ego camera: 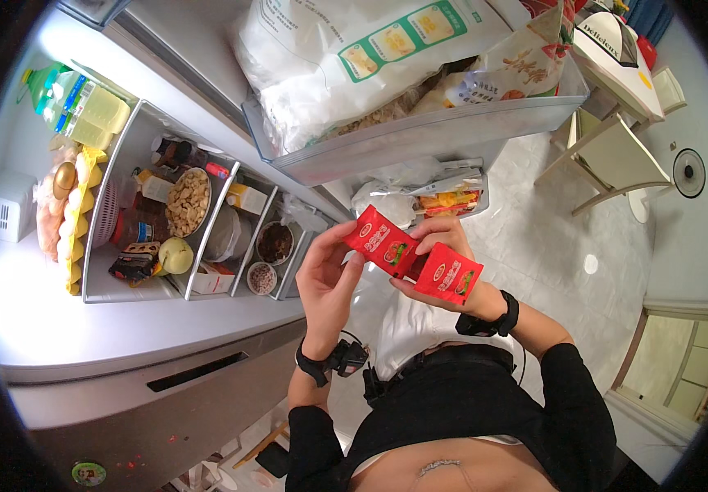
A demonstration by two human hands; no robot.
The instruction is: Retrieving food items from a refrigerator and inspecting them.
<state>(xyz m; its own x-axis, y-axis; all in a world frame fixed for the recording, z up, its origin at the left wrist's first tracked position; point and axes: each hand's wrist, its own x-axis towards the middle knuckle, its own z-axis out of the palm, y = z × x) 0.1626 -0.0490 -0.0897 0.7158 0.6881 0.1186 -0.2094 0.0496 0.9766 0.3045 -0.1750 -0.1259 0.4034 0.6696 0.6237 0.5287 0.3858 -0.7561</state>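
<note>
Two red sachets with printed writing are held up before me. My left hand pinches the corner of the left sachet between thumb and fingers. Around the other sachet my right hand is closed, its fingers reaching to where the two packets meet. Whether the sachets are joined there I cannot tell. Below them, in the gap behind my hands, is a lower door bin holding bags and colourful packets.
The open refrigerator stands left, its shelves holding a bowl of pale pieces, a green fruit, eggs and bottles. An upper door bin with a large white bag juts out ahead. A chair stands right.
</note>
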